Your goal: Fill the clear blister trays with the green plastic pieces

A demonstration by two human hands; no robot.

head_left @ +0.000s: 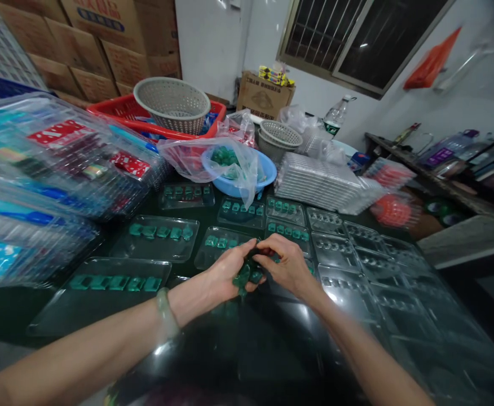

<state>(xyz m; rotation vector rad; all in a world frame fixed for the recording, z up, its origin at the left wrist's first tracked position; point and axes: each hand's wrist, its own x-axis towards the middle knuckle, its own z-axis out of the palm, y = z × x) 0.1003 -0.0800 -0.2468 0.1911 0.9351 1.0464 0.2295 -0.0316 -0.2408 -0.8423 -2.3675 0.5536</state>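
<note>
My left hand (229, 270) is cupped around a small heap of green dice (247, 276), with a pale bangle on its wrist. My right hand (285, 262) meets it from the right, fingers pinched together at the heap; what they pinch is too small to name. Both hands hover over clear plastic blister trays (156, 237) on a dark table. Several trays to the left and beyond hold rows of green dice. The trays on the right (357, 254) have bare pockets.
A blue bowl (268, 169) lined with a plastic bag holds more green dice. Stacks of packed trays (61, 163) rise on the left, and a stack of clear trays (318, 183) on the right. A red crate (124, 110) with a grey basket (173, 101) stands behind.
</note>
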